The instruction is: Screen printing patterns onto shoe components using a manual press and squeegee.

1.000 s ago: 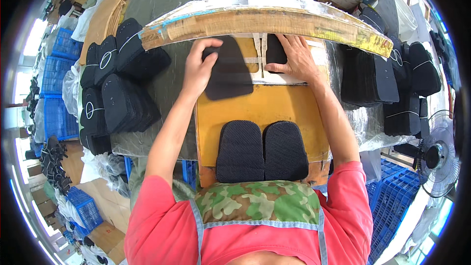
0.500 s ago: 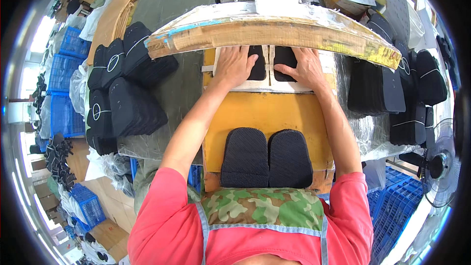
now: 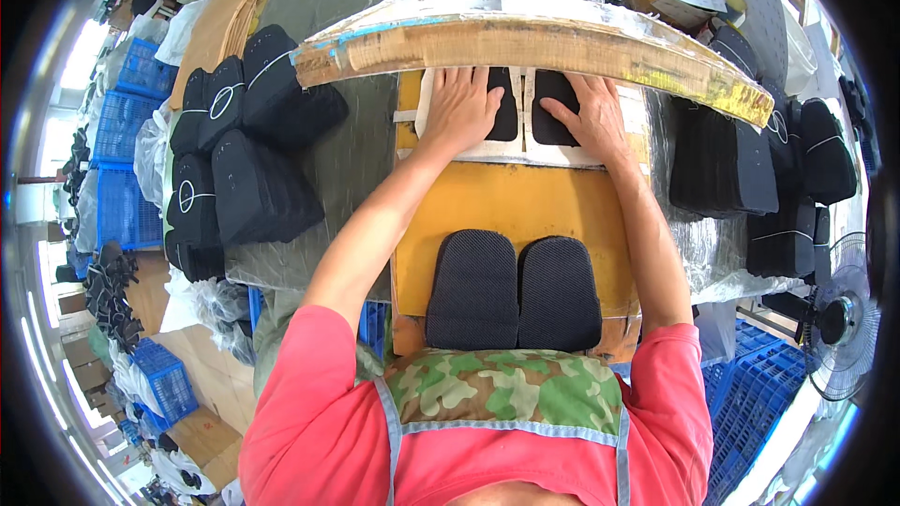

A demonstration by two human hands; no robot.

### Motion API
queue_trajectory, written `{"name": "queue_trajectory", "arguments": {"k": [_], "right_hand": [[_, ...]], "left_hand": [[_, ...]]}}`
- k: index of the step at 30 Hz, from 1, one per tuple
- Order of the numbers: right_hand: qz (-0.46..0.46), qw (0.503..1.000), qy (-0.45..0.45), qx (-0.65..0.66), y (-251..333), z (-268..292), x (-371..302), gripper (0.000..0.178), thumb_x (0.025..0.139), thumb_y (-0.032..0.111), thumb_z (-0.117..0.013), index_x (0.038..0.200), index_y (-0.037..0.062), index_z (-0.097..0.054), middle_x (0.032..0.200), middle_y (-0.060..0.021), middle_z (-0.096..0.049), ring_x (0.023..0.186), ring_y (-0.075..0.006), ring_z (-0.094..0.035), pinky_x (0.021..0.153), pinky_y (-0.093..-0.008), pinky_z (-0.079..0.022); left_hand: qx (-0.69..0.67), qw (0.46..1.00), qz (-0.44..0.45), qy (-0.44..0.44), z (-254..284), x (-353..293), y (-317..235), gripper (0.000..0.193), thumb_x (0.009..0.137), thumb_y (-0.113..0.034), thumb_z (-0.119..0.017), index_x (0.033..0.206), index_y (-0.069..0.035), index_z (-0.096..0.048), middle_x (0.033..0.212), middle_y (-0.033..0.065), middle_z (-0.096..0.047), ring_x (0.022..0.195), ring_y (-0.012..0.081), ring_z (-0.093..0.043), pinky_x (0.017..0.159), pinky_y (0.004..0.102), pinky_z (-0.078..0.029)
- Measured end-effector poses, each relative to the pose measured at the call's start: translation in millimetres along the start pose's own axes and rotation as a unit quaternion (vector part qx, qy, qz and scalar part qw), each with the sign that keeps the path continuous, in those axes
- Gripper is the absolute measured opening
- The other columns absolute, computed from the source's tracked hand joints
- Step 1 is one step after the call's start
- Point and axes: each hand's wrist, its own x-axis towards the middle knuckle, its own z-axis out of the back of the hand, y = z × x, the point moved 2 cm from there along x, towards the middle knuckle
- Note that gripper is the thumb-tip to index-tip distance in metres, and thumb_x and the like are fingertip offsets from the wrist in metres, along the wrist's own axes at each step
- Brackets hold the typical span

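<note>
My left hand [image 3: 461, 111] lies flat with its fingers stretched out over the left side of a white template [image 3: 487, 154]. Opposite it, my right hand [image 3: 597, 122] presses the template's right side, thumb spread inward. Two rounded openings in the template show a left black piece [image 3: 506, 111] and a right black piece [image 3: 553, 96]. My left thumb touches the edge of the first; my right thumb reaches over the second. The fingertips lie close to a wooden frame [image 3: 525, 45] raised above the template. Under everything is a yellow board [image 3: 516, 197].
Nearest me on the board lie a left textured black pad [image 3: 472, 290] and a right one [image 3: 560, 295]. Stacks of black pieces [image 3: 262, 187] stand at the left, more stacks [image 3: 722, 164] at the right. A fan [image 3: 834, 319] and blue crates [image 3: 759, 403] are at the right edge.
The whole view has shifted slightly, so the board and frame sit a little higher. Both hands have slid a little farther away over the template, the right thumb most clearly.
</note>
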Motion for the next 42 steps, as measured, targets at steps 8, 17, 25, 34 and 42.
{"name": "queue_trajectory", "arguments": {"k": [8, 17, 25, 34, 42], "right_hand": [[0.007, 1.000, -0.001, -0.011, -1, 1, -1, 0.067, 0.084, 0.046, -0.069, 0.134, 0.0042, -0.053, 0.131, -0.0191, -0.057, 0.126, -0.0342, -0.049, 0.111, -0.0450, -0.030], [-0.022, 0.999, 0.034, 0.004, 0, 0, -1, 0.062, 0.086, 0.040, -0.068, 0.135, 0.0052, -0.053, 0.135, -0.0176, -0.054, 0.129, -0.0363, -0.044, 0.111, -0.0443, -0.029], [-0.027, 0.999, 0.039, -0.017, -3, -3, -1, 0.063, 0.088, 0.044, -0.065, 0.136, 0.0055, -0.051, 0.129, -0.0193, -0.059, 0.128, -0.0334, -0.048, 0.111, -0.0467, -0.026], [0.002, 0.995, 0.082, -0.049, 3, 2, -2, 0.074, 0.090, 0.051, -0.058, 0.144, 0.0025, -0.040, 0.144, -0.0184, -0.045, 0.138, -0.0327, -0.036, 0.116, -0.0474, -0.018], [-0.007, 0.999, 0.031, -0.022, 3, -2, -1, 0.066, 0.088, 0.047, -0.063, 0.137, 0.0048, -0.050, 0.137, -0.0175, -0.052, 0.133, -0.0329, -0.042, 0.114, -0.0484, -0.023]], "left_hand": [[0.033, 0.999, 0.007, 0.041, 6, 5, -8, 0.055, 0.099, -0.033, -0.044, 0.143, -0.001, -0.040, 0.144, 0.0187, -0.042, 0.140, 0.0341, -0.028, 0.117, 0.0508, -0.013], [-0.001, 0.999, -0.017, 0.049, 4, 6, -2, 0.055, 0.097, -0.031, -0.048, 0.143, -0.002, -0.041, 0.147, 0.0169, -0.041, 0.140, 0.0338, -0.030, 0.116, 0.0480, -0.018], [-0.013, 1.000, 0.012, -0.008, 0, -2, 2, 0.060, 0.097, -0.037, -0.050, 0.139, 0.004, -0.041, 0.145, 0.0223, -0.041, 0.138, 0.0358, -0.033, 0.115, 0.0506, -0.018], [0.002, 0.999, 0.027, -0.025, -2, 0, 1, 0.060, 0.097, -0.038, -0.049, 0.139, 0.004, -0.041, 0.143, 0.0228, -0.041, 0.139, 0.0364, -0.028, 0.115, 0.0513, -0.018], [-0.517, 0.809, 0.185, -0.211, 75, -30, 53, 0.052, 0.105, -0.035, -0.040, 0.140, 0.003, -0.045, 0.143, 0.0111, -0.047, 0.135, 0.0213, -0.040, 0.114, 0.0346, -0.026]]}}
